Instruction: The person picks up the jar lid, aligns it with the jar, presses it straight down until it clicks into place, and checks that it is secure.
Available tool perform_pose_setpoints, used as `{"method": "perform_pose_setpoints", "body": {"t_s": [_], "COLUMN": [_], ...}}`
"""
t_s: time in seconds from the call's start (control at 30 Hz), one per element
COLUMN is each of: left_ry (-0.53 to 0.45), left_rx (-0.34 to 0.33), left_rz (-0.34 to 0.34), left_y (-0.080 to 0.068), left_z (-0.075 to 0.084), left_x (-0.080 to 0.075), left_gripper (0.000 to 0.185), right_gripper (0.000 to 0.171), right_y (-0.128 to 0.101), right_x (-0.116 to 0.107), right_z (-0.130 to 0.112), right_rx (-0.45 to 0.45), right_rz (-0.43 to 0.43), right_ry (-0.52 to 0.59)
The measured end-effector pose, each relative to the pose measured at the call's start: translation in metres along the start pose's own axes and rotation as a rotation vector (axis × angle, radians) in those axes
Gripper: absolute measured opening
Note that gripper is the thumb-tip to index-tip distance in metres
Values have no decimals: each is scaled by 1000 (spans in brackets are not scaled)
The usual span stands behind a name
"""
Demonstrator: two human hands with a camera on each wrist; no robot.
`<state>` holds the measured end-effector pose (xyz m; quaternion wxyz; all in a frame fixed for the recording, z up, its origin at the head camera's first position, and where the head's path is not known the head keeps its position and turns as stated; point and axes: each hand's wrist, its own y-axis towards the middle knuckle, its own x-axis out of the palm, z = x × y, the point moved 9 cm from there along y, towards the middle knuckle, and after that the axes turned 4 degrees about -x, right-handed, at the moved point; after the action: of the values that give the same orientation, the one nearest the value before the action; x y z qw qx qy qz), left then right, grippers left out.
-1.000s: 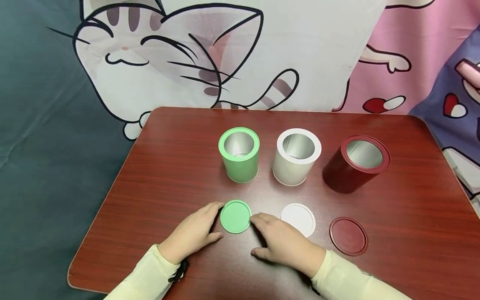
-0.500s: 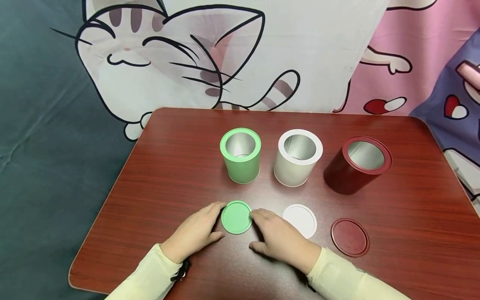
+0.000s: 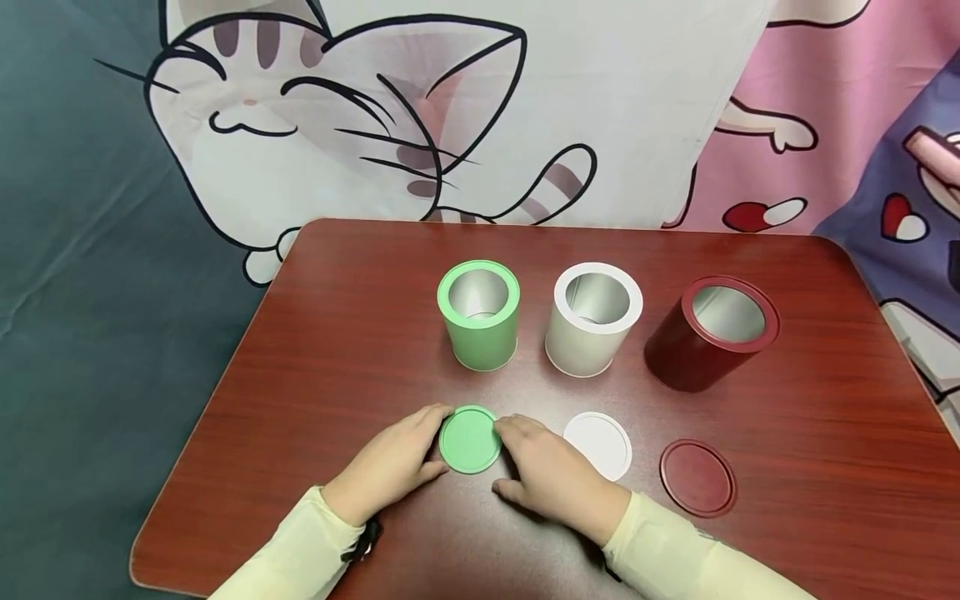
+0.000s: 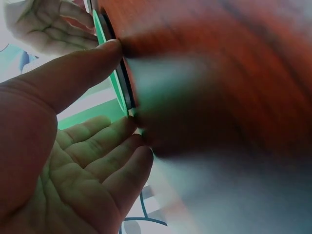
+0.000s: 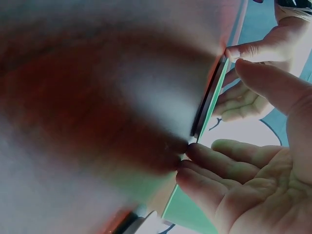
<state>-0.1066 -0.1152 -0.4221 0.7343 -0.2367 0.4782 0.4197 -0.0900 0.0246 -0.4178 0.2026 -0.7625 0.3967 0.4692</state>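
Observation:
A round green lid (image 3: 469, 440) lies flat on the table between the two hands. The left hand (image 3: 393, 458) rests at its left side, fingers extended and thumb apart, fingertips at the rim. From the right, the fingertips of the right hand (image 3: 562, 471) reach the lid's right edge, its thumb spread below. Neither hand encloses the lid. In the left wrist view, the green lid (image 4: 109, 58) appears edge-on beside the left hand (image 4: 92, 165). The right wrist view has the lid's thin edge (image 5: 212, 100) near the right hand (image 5: 243, 180). Partly behind the right hand is a white lid (image 3: 600, 446).
A dark red lid (image 3: 698, 477) lies to the right. Behind the lids stand an open green can (image 3: 486, 342), an open white can (image 3: 581, 346) and an open dark red can (image 3: 686, 350) on the wooden table (image 3: 337, 333). Patterned cloth (image 3: 637, 100) hangs behind the table.
The right hand has shifted slightly left, its fingertips now overlapping the green lid's edge. The left fingertips sit a little closer to the lid. The cans and other lids have stayed put.

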Motion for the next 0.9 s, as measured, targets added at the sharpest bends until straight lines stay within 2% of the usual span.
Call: {"method": "perform_pose_setpoints", "body": {"t_s": [0.47,0.9], "left_ry": [15,19], "left_rx": [33,11], "left_rz": [5,-52], "left_y": [1,2], "left_z": [1,2], "left_x": [0,3], "left_gripper": [61,59], "right_gripper": [64,58], "right_y": [2,-2], "right_x": [0,-5], "right_z": [1,6], "right_rx": [8,25], "right_rz": [16,49], "right_ry": [-2,21]}}
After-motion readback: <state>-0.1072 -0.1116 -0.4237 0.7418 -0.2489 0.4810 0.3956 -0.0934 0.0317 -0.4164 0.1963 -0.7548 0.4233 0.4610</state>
